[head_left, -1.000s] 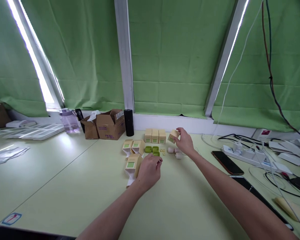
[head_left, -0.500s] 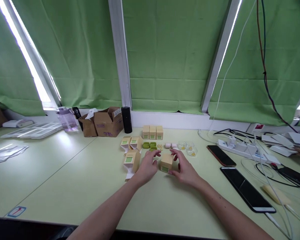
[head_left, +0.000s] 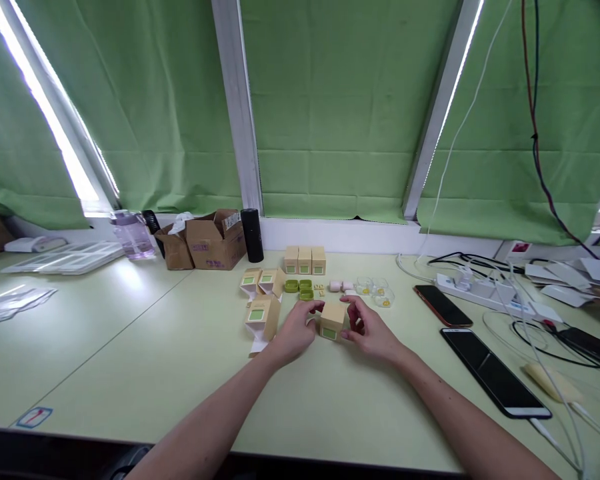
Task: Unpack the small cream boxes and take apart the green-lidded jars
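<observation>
A small tan cardboard box (head_left: pixel 333 319) with a green label on its front stands closed on the table before me. My left hand (head_left: pixel 299 330) curls at its left side, fingertips at the top left edge. On the other side my right hand (head_left: pixel 373 331) bends its fingers and thumb against the box's right side. Left of my hands lie open tan boxes with white flaps, the nearest one (head_left: pixel 263 317) tilted. Just beyond are small green trays (head_left: pixel 305 285), tiny yellowish pieces (head_left: pixel 321 291), pinkish-white cylinders (head_left: pixel 341 286) and clear round containers (head_left: pixel 383 296) with yellow bits inside.
Three closed tan boxes (head_left: pixel 305 261) stand in a row at the back. Two phones, one larger (head_left: pixel 495 373), lie right, near a power strip (head_left: pixel 500 299) and tangled cables. A brown carton (head_left: pixel 215 245), black cylinder (head_left: pixel 251 235) and purple bottle (head_left: pixel 133 235) stand back left.
The box has turned slightly between my hands, and my right fingers have closed in a little on its side. The view has shifted slightly. The other things lie where they were.
</observation>
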Motion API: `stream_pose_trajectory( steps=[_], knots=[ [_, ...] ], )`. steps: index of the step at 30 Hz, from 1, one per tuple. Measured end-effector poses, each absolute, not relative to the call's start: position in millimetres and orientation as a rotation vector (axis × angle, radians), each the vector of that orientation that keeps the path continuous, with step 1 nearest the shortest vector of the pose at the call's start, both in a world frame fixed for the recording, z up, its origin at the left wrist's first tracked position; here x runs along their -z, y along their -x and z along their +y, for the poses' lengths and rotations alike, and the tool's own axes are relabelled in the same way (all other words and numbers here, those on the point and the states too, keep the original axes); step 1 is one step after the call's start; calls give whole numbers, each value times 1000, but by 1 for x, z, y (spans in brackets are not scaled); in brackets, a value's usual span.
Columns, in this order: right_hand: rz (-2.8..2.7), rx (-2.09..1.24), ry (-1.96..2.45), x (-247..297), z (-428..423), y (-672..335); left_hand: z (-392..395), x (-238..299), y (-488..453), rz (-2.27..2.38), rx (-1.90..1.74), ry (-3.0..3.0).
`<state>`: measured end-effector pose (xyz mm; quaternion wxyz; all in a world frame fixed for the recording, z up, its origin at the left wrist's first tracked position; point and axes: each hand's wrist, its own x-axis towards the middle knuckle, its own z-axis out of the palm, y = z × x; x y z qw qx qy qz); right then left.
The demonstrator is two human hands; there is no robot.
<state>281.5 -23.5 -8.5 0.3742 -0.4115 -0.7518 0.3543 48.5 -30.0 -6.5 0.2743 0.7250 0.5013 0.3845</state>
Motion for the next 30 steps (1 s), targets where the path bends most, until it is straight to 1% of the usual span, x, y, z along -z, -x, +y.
stream_pose_trajectory(
  steps=[9, 14, 17, 23, 30],
  knots=[
    [-1933, -869, 1030, 10, -17, -286, -32, -4, -47, 1414, -1036, -1974],
    [-1791, -784, 1128, 12, -10, -291, -34, -9, -45, 1562, -1028, -1931],
    [-1728, -802, 1120, 11, -8, -292, -35, -10, -43, 1610, -1024, -1907],
    [-1694, -983, 991, 11, -13, -287, -33, -6, -43, 1506, -1033, -1946],
    [-1653, -897, 1072, 16, -7, -290, -32, -5, -44, 1439, -1062, -1898]
  ],
)
